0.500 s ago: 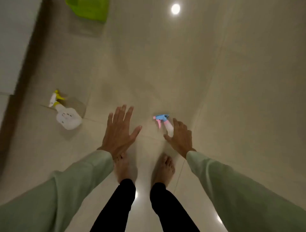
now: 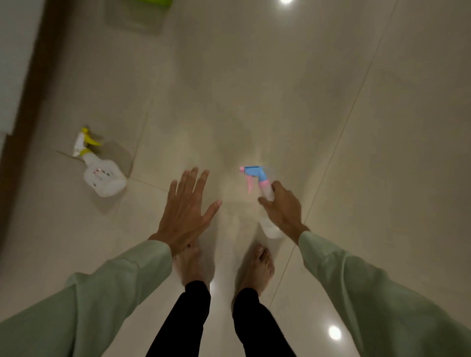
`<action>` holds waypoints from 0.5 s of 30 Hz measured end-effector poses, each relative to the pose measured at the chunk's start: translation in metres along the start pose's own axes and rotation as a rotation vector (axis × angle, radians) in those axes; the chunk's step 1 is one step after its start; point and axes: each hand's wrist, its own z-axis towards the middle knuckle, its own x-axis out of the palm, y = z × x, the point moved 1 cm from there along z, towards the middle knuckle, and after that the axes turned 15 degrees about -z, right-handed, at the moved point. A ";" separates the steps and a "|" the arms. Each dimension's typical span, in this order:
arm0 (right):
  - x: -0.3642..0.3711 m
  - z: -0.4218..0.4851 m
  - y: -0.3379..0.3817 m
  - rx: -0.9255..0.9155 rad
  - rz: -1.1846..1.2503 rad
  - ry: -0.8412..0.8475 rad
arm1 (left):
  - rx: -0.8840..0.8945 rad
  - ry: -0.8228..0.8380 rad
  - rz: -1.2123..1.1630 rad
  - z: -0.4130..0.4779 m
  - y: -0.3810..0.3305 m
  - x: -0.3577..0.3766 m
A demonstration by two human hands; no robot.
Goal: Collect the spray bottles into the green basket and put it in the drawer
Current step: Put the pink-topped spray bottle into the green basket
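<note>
My right hand [image 2: 283, 210] grips the body of a clear spray bottle with a blue and pink trigger head [image 2: 256, 175], held above the floor in front of my feet. Spread flat with fingers apart, my left hand [image 2: 187, 211] hovers beside it and holds nothing. A white spray bottle with a yellow trigger [image 2: 100, 169] lies on the tiled floor to the left. Only the lower edge of the green basket [image 2: 155, 2] shows at the top of the view.
A dark skirting strip and a pale wall or cabinet front [image 2: 15, 76] run along the left side. My bare feet [image 2: 256, 267] stand on glossy beige tiles, with ceiling lights reflected in them.
The view has tilted down, so the green basket has slid almost out at the top. My right hand holds the blue and pink bottle slightly more extended; its base now shows below the hand.
</note>
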 end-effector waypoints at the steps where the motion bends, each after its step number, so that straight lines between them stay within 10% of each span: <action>1: -0.026 -0.007 0.010 -0.003 0.053 -0.021 | -0.003 -0.027 -0.005 -0.001 -0.016 -0.020; 15: -0.319 0.016 0.181 -0.245 0.593 -0.198 | 0.029 -0.393 -0.082 0.075 -0.159 -0.258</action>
